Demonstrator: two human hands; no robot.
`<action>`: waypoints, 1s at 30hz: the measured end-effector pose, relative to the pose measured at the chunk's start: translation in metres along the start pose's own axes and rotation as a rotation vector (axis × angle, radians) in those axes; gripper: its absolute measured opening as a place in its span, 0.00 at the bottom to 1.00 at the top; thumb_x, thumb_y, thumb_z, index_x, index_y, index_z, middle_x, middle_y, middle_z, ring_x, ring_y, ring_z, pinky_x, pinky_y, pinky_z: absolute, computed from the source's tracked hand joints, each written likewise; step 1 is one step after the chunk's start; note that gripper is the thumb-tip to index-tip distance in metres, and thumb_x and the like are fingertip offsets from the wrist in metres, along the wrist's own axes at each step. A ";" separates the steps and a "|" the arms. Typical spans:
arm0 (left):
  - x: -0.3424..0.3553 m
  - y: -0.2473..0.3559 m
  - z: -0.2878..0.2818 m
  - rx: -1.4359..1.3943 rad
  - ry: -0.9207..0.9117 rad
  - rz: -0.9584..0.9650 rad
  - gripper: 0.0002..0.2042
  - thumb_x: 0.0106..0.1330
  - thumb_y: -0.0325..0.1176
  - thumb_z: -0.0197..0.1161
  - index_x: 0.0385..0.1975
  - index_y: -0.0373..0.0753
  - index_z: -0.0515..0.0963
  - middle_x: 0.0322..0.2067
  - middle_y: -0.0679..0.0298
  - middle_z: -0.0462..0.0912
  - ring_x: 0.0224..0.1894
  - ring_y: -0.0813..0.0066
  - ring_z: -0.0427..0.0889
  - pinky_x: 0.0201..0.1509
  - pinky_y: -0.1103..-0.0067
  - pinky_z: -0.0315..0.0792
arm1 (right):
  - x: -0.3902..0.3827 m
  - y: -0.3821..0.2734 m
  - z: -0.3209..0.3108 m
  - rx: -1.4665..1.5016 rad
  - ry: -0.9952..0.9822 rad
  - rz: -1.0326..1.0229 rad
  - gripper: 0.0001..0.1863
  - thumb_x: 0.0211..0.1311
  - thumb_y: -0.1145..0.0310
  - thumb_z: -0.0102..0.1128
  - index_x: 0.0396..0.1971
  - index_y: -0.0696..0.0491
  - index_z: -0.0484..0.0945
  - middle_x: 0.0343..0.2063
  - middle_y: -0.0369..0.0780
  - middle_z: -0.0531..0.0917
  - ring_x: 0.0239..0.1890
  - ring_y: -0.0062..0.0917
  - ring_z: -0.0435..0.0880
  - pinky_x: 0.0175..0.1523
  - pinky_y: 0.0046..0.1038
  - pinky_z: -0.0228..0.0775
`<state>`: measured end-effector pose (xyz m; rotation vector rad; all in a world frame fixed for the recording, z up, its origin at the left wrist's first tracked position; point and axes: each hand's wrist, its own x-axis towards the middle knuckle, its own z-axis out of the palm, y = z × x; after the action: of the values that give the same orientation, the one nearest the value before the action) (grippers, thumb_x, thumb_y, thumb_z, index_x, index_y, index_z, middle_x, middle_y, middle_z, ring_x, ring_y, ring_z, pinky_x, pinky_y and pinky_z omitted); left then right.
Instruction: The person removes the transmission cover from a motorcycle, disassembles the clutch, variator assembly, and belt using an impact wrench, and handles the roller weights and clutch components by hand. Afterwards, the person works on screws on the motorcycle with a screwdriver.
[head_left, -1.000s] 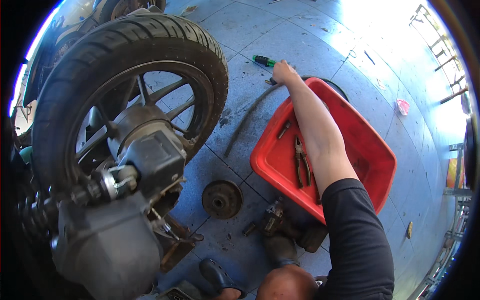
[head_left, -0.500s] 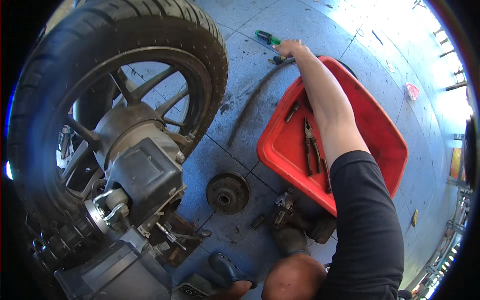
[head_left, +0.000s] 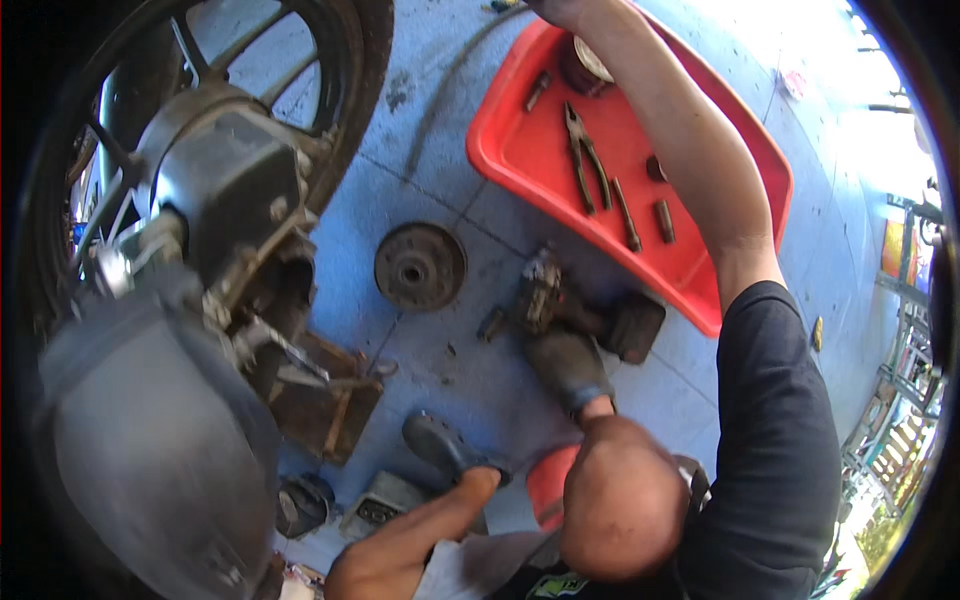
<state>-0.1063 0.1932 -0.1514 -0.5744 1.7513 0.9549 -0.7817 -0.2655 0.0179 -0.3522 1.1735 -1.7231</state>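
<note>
My right arm reaches over the red plastic bin to the top edge of the view. There my right hand [head_left: 562,10] is partly cut off and dark, so its fingers cannot be made out. A bit of a green tool [head_left: 502,5] shows on the floor just left of it. Inside the bin [head_left: 488,140] lie pliers [head_left: 580,150] with dark handles, a thin metal rod [head_left: 626,213], a short socket [head_left: 666,221] and another cylindrical metal piece [head_left: 537,91]. A round can [head_left: 592,62] with a pale top is half hidden behind my forearm. My left hand is out of sight.
A motorcycle rear wheel [head_left: 365,90] and its engine casing [head_left: 225,165] fill the left side. On the blue tiled floor lie a round metal drum [head_left: 420,266], a cordless impact wrench [head_left: 541,290], a dark hose [head_left: 440,95] and a grey metal box [head_left: 375,510]. My knees and shoes are close by.
The view has shifted, so the bin, drum and wheel sit higher and further left. My right hand, earlier at the green-handled tool beyond the bin, is now at the top edge. More of the bin's contents show.
</note>
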 end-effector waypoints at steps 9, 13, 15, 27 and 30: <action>-0.045 0.034 -0.036 0.498 -0.026 0.195 0.15 0.68 0.34 0.49 0.49 0.38 0.76 0.49 0.55 0.78 0.47 0.62 0.79 0.48 0.69 0.74 | -0.276 -0.041 -0.029 0.174 -0.124 0.168 0.17 0.63 0.75 0.51 0.51 0.64 0.68 0.34 0.43 0.79 0.26 0.21 0.73 0.38 0.21 0.70; -0.166 0.035 0.030 -0.613 0.814 -0.491 0.13 0.69 0.33 0.50 0.46 0.33 0.75 0.42 0.54 0.79 0.42 0.63 0.77 0.44 0.70 0.73 | -0.396 -0.066 -0.044 -0.071 -0.158 -0.001 0.30 0.58 0.73 0.58 0.59 0.61 0.58 0.40 0.46 0.79 0.35 0.25 0.80 0.42 0.26 0.74; -0.225 0.047 0.032 -0.813 1.396 -0.609 0.13 0.69 0.33 0.51 0.44 0.31 0.75 0.38 0.54 0.79 0.39 0.64 0.77 0.42 0.70 0.73 | -0.418 -0.075 -0.052 -0.087 -0.026 -0.064 0.28 0.59 0.70 0.58 0.57 0.59 0.60 0.33 0.45 0.80 0.28 0.25 0.80 0.34 0.26 0.75; -0.217 0.156 -0.260 -0.593 1.855 0.088 0.10 0.67 0.32 0.54 0.42 0.32 0.73 0.34 0.53 0.79 0.31 0.64 0.80 0.37 0.75 0.73 | -0.403 0.158 -0.077 -1.668 -0.177 -0.365 0.14 0.49 0.73 0.57 0.36 0.64 0.71 0.39 0.55 0.73 0.42 0.50 0.76 0.48 0.43 0.73; -0.085 0.143 -0.302 -0.479 1.312 -0.214 0.20 0.60 0.31 0.58 0.53 0.36 0.67 0.43 0.44 0.78 0.48 0.46 0.77 0.50 0.60 0.71 | -0.393 0.206 -0.095 -1.932 -0.163 -0.221 0.12 0.51 0.74 0.54 0.36 0.64 0.72 0.39 0.54 0.74 0.43 0.48 0.78 0.47 0.43 0.74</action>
<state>-0.3473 0.0230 0.0265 -1.9789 2.4540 0.8777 -0.5450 0.1049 -0.0941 -1.6879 2.3484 -0.1100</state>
